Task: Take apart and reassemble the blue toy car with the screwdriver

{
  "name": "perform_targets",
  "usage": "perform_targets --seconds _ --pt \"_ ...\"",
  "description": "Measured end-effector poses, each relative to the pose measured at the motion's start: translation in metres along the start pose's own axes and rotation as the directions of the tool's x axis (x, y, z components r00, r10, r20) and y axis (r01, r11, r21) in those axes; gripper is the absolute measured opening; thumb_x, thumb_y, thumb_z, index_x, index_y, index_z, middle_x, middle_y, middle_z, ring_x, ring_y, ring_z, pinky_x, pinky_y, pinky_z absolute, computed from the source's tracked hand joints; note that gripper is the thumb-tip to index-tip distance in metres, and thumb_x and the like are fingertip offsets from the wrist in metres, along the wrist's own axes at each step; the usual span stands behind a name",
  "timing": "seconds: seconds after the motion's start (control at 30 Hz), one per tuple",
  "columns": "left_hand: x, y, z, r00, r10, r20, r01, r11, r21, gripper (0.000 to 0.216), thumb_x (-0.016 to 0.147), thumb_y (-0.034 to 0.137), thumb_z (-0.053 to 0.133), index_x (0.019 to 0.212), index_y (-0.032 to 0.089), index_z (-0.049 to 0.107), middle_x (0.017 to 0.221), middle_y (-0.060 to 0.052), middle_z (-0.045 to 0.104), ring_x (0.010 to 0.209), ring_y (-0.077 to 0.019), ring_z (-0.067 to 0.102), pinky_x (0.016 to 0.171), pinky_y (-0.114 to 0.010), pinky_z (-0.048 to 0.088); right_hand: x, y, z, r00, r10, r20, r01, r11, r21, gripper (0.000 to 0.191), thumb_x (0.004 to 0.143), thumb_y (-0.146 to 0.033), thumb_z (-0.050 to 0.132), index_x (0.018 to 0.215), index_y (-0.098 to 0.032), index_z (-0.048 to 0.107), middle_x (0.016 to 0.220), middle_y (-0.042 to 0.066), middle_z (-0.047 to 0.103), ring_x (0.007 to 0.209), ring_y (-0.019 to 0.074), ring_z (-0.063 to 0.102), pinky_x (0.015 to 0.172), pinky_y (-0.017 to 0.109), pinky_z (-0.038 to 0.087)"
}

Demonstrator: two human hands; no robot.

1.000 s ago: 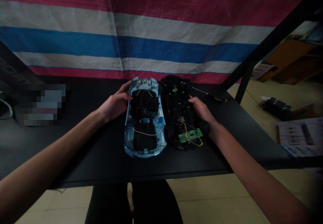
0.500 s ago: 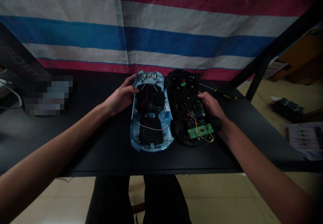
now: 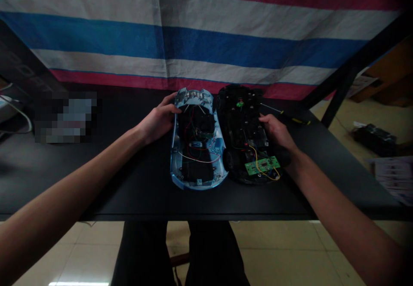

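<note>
A light-blue toy car body shell [image 3: 178,170] lies upside down on the black table [image 3: 138,191], its dark inside and thin wires showing. My left hand [image 3: 159,120] grips the shell's left edge near the far end, the thumb on the rim. Close against the shell on the right is the black toy car chassis [image 3: 243,127], with wheels and loose wires. A green circuit board [image 3: 263,165] with a yellow wire lies on its near end. My right hand [image 3: 277,133] holds the chassis by its right side; some of its fingers are hidden.
Behind the chassis, to the right, lies a screwdriver [image 3: 295,120] with a black and yellow handle. A blurred-out object [image 3: 72,118] rests at the left. Striped sheeting [image 3: 200,41] hangs along the table's back edge, and a dark frame post [image 3: 337,94] stands at the right.
The view has shifted slightly, so everything on the table appears a little further right. Both hands keep their hold, and the shell and chassis remain side by side.
</note>
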State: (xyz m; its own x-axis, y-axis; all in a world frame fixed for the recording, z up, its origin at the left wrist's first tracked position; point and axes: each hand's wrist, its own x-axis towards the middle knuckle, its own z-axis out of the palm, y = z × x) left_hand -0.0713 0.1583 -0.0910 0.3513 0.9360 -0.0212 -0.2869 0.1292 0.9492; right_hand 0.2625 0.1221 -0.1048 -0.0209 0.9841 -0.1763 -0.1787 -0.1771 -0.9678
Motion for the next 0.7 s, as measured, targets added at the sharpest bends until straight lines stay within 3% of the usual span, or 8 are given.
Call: perform_targets --seconds 0.47,0.7 --pt "-0.0009 0.0017 -0.0003 1.000 -0.014 -0.005 0.014 1.000 -0.027 0.082 0.075 0.015 0.071 0.152 0.025 0.048 0.142 -0.007 0.065 0.129 -0.0344 0.057 0.109 -0.052 0.046 0.0068 0.0032 -0.0072 1.000 -0.010 0.016 0.010 1.000 -0.004 0.030 0.079 -0.040 0.066 0.107 -0.029 0.066 0.084 0.001 0.074 0.089 0.0303 0.077 0.071 0.040 0.064" --pt "-0.0028 0.0028 -0.0010 0.999 -0.041 -0.024 0.040 0.998 -0.056 0.075 0.077 0.014 0.070 0.149 0.028 0.053 0.140 -0.006 0.066 0.124 -0.0328 0.060 0.105 -0.051 0.046 0.0049 -0.0014 -0.0006 0.998 0.055 0.023 -0.055 0.998 0.035 0.038 0.076 -0.037 0.063 0.112 -0.028 0.068 0.086 -0.001 0.078 0.089 0.0286 0.078 0.070 0.038 0.064"
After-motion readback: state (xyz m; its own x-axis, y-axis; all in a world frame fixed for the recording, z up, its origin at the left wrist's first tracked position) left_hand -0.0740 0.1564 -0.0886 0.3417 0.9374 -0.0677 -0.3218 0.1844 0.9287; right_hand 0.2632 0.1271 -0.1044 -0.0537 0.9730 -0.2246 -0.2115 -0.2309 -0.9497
